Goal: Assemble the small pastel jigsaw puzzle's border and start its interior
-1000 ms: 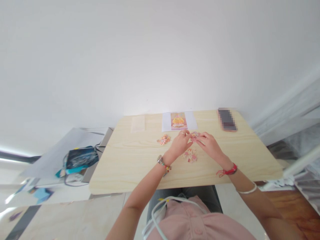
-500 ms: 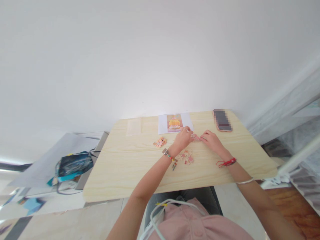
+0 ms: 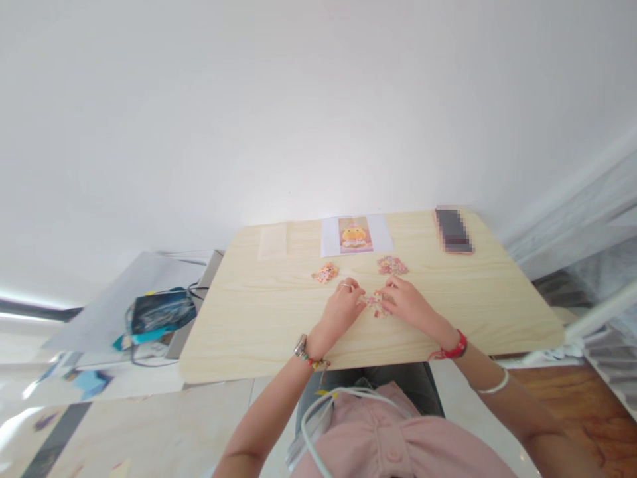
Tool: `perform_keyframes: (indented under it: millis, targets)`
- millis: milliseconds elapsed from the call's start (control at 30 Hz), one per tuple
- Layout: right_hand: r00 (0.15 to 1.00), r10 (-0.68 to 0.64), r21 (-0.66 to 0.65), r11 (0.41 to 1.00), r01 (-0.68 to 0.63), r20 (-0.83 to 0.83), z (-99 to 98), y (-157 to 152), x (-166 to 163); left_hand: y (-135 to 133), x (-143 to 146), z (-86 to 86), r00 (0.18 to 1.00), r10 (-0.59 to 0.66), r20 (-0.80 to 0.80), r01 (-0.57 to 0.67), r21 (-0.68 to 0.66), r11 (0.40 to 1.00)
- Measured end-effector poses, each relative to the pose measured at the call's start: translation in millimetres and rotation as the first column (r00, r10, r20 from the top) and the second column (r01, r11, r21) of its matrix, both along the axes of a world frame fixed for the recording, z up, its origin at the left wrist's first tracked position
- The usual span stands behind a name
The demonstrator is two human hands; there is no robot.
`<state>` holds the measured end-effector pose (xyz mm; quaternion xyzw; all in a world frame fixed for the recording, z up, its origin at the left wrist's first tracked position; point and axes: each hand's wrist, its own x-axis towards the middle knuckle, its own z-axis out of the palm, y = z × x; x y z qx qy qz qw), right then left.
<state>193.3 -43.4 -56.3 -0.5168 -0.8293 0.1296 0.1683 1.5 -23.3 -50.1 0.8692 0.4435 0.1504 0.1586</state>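
Note:
My left hand (image 3: 342, 309) and my right hand (image 3: 409, 304) rest on either side of a small loose pile of pale pink jigsaw puzzle pieces (image 3: 377, 309). The fingers of both are curled in and closed at the pile's edges, touching pieces there; which single pieces they grip is too small to see. Just beyond them lie two more heaps, an orange-toned jigsaw pile (image 3: 326, 273) to the left and a pinkish-purple jigsaw pile (image 3: 392, 265) to the right. Behind these is a paper sheet with a printed picture (image 3: 355, 234) of a yellow figure.
A phone (image 3: 454, 230) lies at the table's back right, and a pale flat sheet (image 3: 273, 241) at its back left. The wooden table (image 3: 239, 318) meets a white wall (image 3: 318, 113). Left of it, a dark bag (image 3: 162, 313) sits on a lower surface.
Both hands have left the right-hand heap and come nearer to me, onto the near pile. The right-hand heap now shows in full. The whole view has shifted slightly.

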Motion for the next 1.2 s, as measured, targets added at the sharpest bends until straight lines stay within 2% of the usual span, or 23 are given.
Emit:
perform_keyframes:
  millis: [133, 233, 333, 433, 500, 600, 700, 800, 867, 967, 1033, 1100, 1200]
  targets:
    - [0.993, -0.073, 0.044, 0.997, 0.069, 0.091, -2.6, 2.4, -8.1, -2.2, 10.0, 0.2, 1.000, -0.011, -0.021, 0.011, 0.004, 1.000]
    - [0.991, -0.100, 0.056, 0.994, 0.095, 0.091, -2.4, 1.5, -12.1, -2.2, 15.4, -1.5, 1.000, -0.028, -0.004, 0.028, 0.009, 1.000]
    - [0.992, -0.117, 0.002, 0.993, 0.118, -0.049, 0.4, 2.2, -10.0, -0.5, 17.7, -2.1, 0.998, -0.036, 0.047, 0.035, 0.037, 0.999]
    - [0.949, -0.124, -0.171, 0.982, 0.076, -0.289, 6.0, 6.6, -1.9, 2.3, 16.1, 2.0, 0.990, -0.064, 0.122, 0.054, 0.083, 0.995]
    - [0.885, -0.130, -0.331, 0.943, -0.028, -0.446, 10.8, 10.4, 3.6, 3.8, 13.6, 7.1, 0.979, -0.099, 0.178, 0.079, 0.120, 0.990]
    - [0.758, -0.192, -0.514, 0.831, -0.212, -0.624, 16.4, 15.1, 7.1, 4.5, 9.5, 14.8, 0.960, -0.141, 0.242, 0.099, 0.177, 0.979]
    - [0.649, -0.282, -0.592, 0.739, -0.323, -0.706, 16.1, 17.3, 4.6, 3.3, 6.5, 19.7, 0.948, -0.161, 0.274, 0.101, 0.220, 0.970]
    - [0.608, -0.305, -0.609, 0.692, -0.387, -0.733, 12.2, 17.3, 1.3, 2.0, 4.0, 22.1, 0.946, -0.175, 0.274, 0.106, 0.249, 0.963]
    - [0.632, -0.283, -0.591, 0.728, -0.349, -0.721, 11.2, 16.3, 0.3, 2.2, 2.5, 23.0, 0.949, -0.179, 0.258, 0.110, 0.264, 0.958]
    - [0.711, -0.212, -0.442, 0.884, -0.153, -0.670, 14.0, 14.8, -0.6, 4.7, 1.7, 22.4, 0.957, -0.154, 0.244, 0.085, 0.272, 0.958]
    - [0.781, -0.140, -0.303, 0.951, -0.066, -0.609, 16.6, 13.6, -1.7, 7.1, 2.5, 19.5, 0.964, -0.105, 0.243, 0.038, 0.264, 0.964]
    - [0.854, -0.086, -0.189, 0.982, -0.015, -0.514, 17.2, 11.3, -2.5, 8.6, 2.4, 14.2, 0.974, -0.041, 0.222, -0.015, 0.245, 0.969]
    - [0.935, -0.060, -0.061, 0.997, 0.041, -0.351, 13.1, 2.8, -0.6, 6.1, -4.9, 2.7, 0.982, 0.041, 0.182, -0.080, 0.213, 0.974]
